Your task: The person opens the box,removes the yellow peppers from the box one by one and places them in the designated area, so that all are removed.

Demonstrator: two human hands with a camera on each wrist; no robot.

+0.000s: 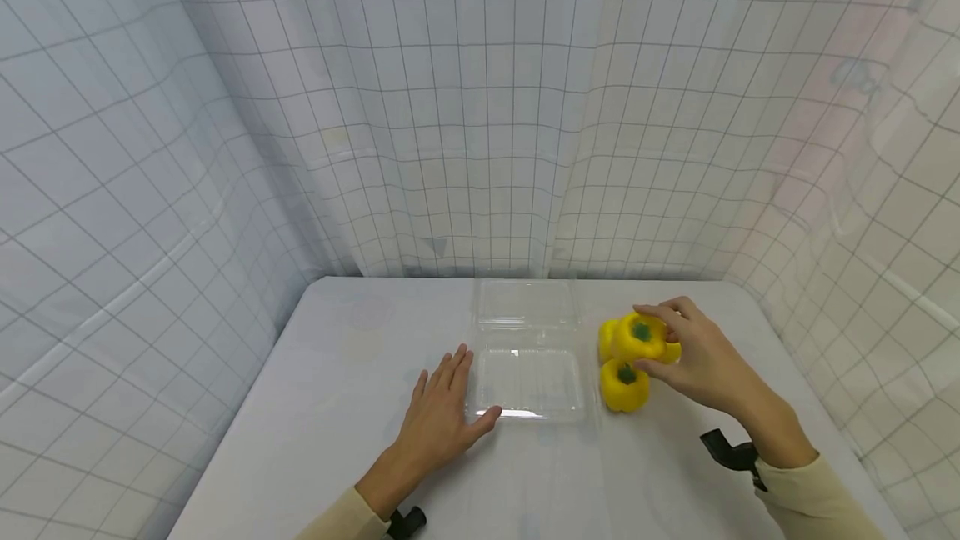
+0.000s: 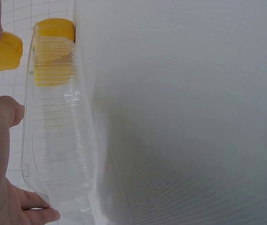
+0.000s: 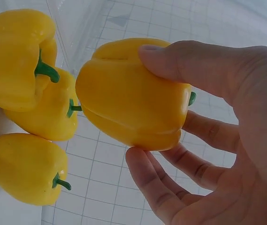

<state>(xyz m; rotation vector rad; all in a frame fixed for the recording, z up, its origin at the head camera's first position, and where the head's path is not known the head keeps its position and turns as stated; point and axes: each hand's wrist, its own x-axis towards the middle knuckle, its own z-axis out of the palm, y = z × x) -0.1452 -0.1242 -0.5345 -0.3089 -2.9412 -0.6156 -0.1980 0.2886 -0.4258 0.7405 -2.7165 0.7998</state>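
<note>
A yellow bell pepper (image 3: pixel 128 98) with a green stem is pinched between the thumb and fingers of my right hand (image 1: pixel 701 357). It is lifted clear of the table in the left wrist view. Three more yellow peppers lie close together on the table, the front one a pepper (image 1: pixel 624 388) beside the container's right side. My left hand (image 1: pixel 442 419) rests with straight, spread fingers along the left edge of a clear plastic clamshell container (image 1: pixel 528 382). The container lies open, its lid (image 1: pixel 525 304) folded back away from me, and its tray holds nothing.
A white table (image 1: pixel 360 340) carries everything. White grid-patterned curtains (image 1: pixel 465 107) stand at the back and both sides. Black straps with camera mounts (image 1: pixel 731 450) sit on the wrists.
</note>
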